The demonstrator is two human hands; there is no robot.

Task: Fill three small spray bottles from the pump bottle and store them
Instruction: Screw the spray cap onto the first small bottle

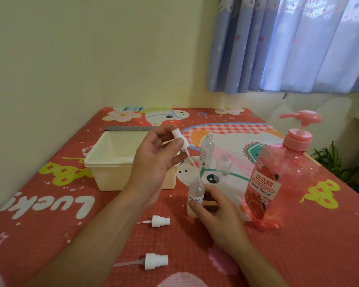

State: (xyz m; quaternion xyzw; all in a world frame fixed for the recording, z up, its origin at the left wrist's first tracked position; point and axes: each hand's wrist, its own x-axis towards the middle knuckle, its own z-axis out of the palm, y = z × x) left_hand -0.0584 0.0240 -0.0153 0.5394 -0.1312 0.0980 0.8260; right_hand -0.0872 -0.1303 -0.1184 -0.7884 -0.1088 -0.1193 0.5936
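Gripping the nearest small spray bottle round its lower body, the right hand is steadying it upright on the tabletop, with fingers and thumb curled about the clear plastic and the neck standing open. The left hand is pinching a white spray head between thumb and curled fingers. Its thin dip tube is slanting down, with the tip hanging just above the bottle's mouth and not yet inside. How full this bottle is I cannot tell. Two more open bottles are standing behind it, and the pink pump bottle is standing to its right, close by but apart. Two loose spray heads are lying on the near side, and a cream tub is waiting at the left, probably for storing. The little bottle is looking light and easy to tip, thin-walled enough to give under a squeeze, and likely slick if soap has run down it. A low, gentle hold round the body seems the right one. The spray head is stiff at its collar, so that is the place to take it, while the tube is flimsy and will bend if it is pushed against the rim instead of into the opening. The pump bottle is looking heavy and stable, best pressed from the top.
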